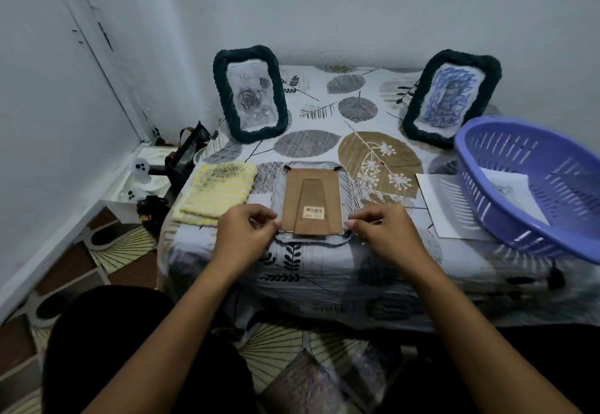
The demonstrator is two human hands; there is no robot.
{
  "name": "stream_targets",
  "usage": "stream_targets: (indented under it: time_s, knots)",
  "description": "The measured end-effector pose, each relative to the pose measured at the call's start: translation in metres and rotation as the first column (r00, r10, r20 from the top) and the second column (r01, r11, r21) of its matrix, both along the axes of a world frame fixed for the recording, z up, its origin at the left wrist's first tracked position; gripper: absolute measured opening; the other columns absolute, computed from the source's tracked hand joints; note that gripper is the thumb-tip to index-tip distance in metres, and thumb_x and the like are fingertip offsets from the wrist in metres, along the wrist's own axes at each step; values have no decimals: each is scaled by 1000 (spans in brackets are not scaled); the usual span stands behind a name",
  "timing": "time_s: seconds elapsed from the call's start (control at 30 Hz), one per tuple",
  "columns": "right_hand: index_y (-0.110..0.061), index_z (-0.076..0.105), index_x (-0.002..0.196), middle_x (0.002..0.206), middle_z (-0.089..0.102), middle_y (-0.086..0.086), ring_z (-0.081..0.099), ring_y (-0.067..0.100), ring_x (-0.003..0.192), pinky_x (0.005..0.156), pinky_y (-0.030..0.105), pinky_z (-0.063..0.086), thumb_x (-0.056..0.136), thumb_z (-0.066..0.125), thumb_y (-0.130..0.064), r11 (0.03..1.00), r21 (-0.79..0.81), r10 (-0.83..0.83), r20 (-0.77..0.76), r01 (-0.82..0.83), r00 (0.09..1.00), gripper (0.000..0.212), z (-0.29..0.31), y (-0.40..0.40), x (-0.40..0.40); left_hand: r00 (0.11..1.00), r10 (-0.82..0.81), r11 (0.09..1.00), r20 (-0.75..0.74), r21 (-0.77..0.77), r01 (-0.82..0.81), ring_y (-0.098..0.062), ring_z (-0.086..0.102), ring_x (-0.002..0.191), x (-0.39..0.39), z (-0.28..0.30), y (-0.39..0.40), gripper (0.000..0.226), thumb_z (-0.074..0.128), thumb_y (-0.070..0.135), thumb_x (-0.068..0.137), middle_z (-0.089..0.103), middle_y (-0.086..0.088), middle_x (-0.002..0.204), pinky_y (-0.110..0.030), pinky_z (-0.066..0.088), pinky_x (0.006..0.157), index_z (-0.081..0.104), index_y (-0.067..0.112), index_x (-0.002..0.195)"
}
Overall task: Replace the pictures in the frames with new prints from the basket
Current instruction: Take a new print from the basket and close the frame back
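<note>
Lying face down between the fingers, the frame (pixel 311 201) shows its cardboard back, ready for opening. Left hand (pixel 245 230) and right hand (pixel 381 230) curl at its near corners, seemingly working the clips. Basket (pixel 532 186), holding prints, waits beyond the right fingers.

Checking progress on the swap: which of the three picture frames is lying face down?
The middle frame, between both hands, lies flat showing its brown cardboard back. The rose frame and blue-scribble frame stand upright.

three picture frames (pixel 250 95), one purple basket (pixel 532 186), one yellow cloth (pixel 216 191), two hands (pixel 248 231).
</note>
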State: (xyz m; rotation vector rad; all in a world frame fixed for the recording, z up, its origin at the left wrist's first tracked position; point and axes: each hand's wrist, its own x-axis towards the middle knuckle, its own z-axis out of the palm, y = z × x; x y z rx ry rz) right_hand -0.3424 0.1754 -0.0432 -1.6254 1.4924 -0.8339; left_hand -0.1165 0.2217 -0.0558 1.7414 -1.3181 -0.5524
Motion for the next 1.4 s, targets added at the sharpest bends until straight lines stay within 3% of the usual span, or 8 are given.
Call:
stream_targets:
  time_s: [0.13, 0.3, 0.5, 0.7, 0.93, 1.1, 1.27, 1.4]
  knots:
    - [-8, 76, 92, 81, 71, 1, 66, 14, 78, 80, 30, 54, 77, 78, -12, 998, -9, -69, 23, 69, 997, 16, -5, 16, 3, 988, 38, 998, -151, 57, -29, -9, 60, 38, -9, -1, 10, 6, 72, 6, 82, 64, -8, 67, -24, 51, 38, 70, 3, 87]
    - [-5, 75, 95, 89, 74, 7, 68, 17, 79, 83, 33, 56, 76, 77, -6, 992, -28, -125, 49, 127, 991, 19, -5, 24, 8, 964, 103, 994, -246, 62, -90, -16, 62, 43, -13, -4, 10, 7, 72, 3, 81, 64, -9, 62, -44, 59, 54, 69, 2, 87]
    - [-4, 75, 95, 89, 74, 10, 67, 18, 76, 81, 31, 56, 77, 76, -5, 985, -13, -172, 66, 173, 983, 18, -6, 27, 11, 955, 160, 987, -250, 47, -153, -18, 62, 42, -19, -7, 13, 4, 74, 9, 81, 65, -6, 58, -37, 59, 54, 71, 8, 83]
    - [-3, 75, 96, 87, 72, 9, 64, 14, 69, 72, 26, 54, 78, 74, 0, 983, 52, -180, 107, 176, 978, 18, -5, 26, 12, 947, 156, 988, -279, 35, -152, -12, 58, 41, -22, -6, 15, 6, 72, 5, 83, 62, -7, 57, -21, 50, 42, 70, 0, 87]
    - [-6, 75, 92, 80, 70, 6, 61, 11, 61, 51, 17, 45, 79, 73, 1, 975, 118, -203, 159, 186, 966, 16, -6, 24, 13, 939, 152, 988, -307, 47, -145, -14, 58, 43, -21, -7, 14, 3, 71, 4, 84, 62, -8, 58, -24, 53, 44, 69, 2, 85]
    - [-7, 75, 92, 79, 69, 5, 59, 9, 60, 52, 19, 43, 80, 71, 2, 979, 132, -174, 152, 155, 973, 15, -6, 22, 13, 933, 137, 990, -334, 59, -124, -16, 59, 44, -20, -8, 13, 1, 69, 4, 85, 62, -10, 59, -25, 56, 47, 69, 4, 85]
    - [-6, 74, 95, 78, 68, 5, 59, 10, 62, 59, 22, 45, 81, 69, 4, 979, 151, -162, 169, 137, 972, 18, -5, 22, 13, 910, 122, 992, -397, 70, -103, -6, 58, 41, -18, -7, 12, 3, 69, 0, 84, 61, -10, 60, -22, 56, 48, 68, 2, 86]
    - [-7, 74, 96, 79, 68, 4, 58, 9, 62, 55, 18, 44, 83, 67, 4, 980, 159, -142, 166, 116, 976, 19, -3, 22, 13, 901, 84, 996, -426, 65, -63, -5, 55, 39, -18, -5, 13, 3, 67, -2, 85, 59, -11, 60, -23, 57, 49, 67, -1, 87]
